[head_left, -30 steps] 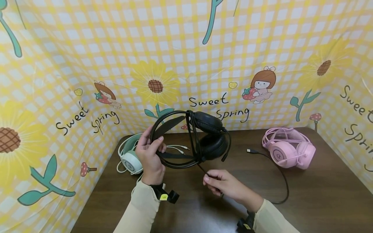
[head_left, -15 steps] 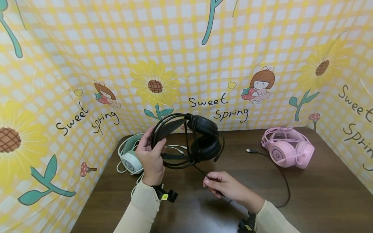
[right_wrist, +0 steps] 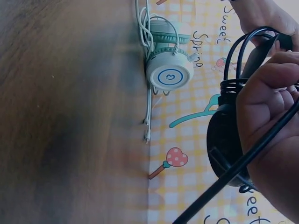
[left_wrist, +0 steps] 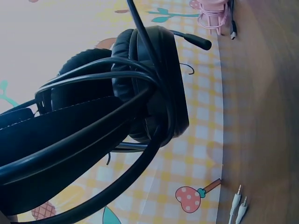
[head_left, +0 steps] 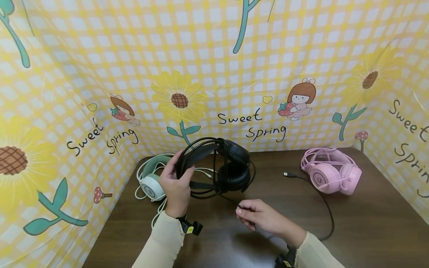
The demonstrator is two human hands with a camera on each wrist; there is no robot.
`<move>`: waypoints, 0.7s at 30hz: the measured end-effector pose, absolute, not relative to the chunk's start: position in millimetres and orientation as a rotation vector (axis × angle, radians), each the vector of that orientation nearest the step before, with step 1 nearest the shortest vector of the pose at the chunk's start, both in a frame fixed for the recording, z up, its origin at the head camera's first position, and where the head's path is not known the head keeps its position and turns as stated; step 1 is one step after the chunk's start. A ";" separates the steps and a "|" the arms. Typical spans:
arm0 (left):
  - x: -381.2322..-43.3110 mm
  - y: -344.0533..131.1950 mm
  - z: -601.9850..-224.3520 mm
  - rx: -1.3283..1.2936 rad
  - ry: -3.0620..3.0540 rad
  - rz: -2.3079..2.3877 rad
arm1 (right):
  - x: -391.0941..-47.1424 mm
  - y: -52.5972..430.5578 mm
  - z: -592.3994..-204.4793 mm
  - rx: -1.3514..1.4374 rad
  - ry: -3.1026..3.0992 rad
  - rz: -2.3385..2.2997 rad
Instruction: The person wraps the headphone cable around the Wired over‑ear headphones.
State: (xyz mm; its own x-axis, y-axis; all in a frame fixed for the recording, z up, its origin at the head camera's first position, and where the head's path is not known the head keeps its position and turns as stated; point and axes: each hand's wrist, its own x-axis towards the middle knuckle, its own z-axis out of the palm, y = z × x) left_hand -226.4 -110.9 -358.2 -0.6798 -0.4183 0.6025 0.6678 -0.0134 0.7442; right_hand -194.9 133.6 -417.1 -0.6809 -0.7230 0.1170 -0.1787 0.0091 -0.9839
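Observation:
In the head view my left hand (head_left: pixel 175 184) grips the headband of a black headset (head_left: pixel 234 178), holding it above the brown table. Its two ear cups point right, and loops of black cable wrap round them and along the band. A boom microphone (left_wrist: pixel 198 42) shows in the left wrist view. My right hand (head_left: pixel 259 216) pinches the headset's black cable (head_left: pixel 229 200), lower and to the right of the ear cups. In the right wrist view the cable (right_wrist: pixel 219 184) runs out past the curled fingers toward the bottom.
A mint-and-white headset (head_left: pixel 149 188) with white plugs (head_left: pixel 209 172) lies at the table's (head_left: pixel 214 245) back left. Pink headphones (head_left: pixel 330 175) sit back right. Beside them a USB plug (head_left: pixel 287 174) ends a dark cable curving toward my right forearm. Patterned cloth (head_left: pixel 214 56) walls the back and sides.
The black headset has come down slightly and its ear cups have shifted left and turned. My left hand still grips the band; my right hand stays on the cable, slightly lower.

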 end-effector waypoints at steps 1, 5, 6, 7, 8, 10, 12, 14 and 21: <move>-225.8 -110.7 -359.1 -0.273 -1.508 -1.770 | -194.4 133.7 -416.2 -0.928 1.878 -1.707; -224.5 -110.1 -362.3 -0.307 -1.552 -1.699 | -193.4 134.3 -414.1 -0.952 1.932 -1.680; -224.1 -110.0 -362.7 -0.318 -1.563 -1.678 | -193.4 134.4 -413.8 -0.959 1.942 -1.675; -223.9 -110.1 -362.8 -0.333 -1.576 -1.661 | -193.6 134.6 -413.3 -0.965 1.951 -1.671; -223.7 -110.3 -363.0 -0.346 -1.586 -1.646 | -193.7 134.7 -412.9 -0.971 1.961 -1.667; -222.5 -110.4 -362.0 -0.375 -1.611 -1.609 | -194.0 135.3 -411.9 -0.979 1.971 -1.662; -220.4 -110.2 -359.4 -0.409 -1.632 -1.576 | -194.2 136.0 -410.6 -0.980 1.977 -1.659; -216.0 -108.5 -353.7 -0.446 -1.644 -1.536 | -194.7 136.5 -409.2 -0.980 1.981 -1.657; -205.5 -105.4 -339.8 -0.563 -1.686 -1.432 | -196.0 139.2 -405.2 -1.003 1.993 -1.654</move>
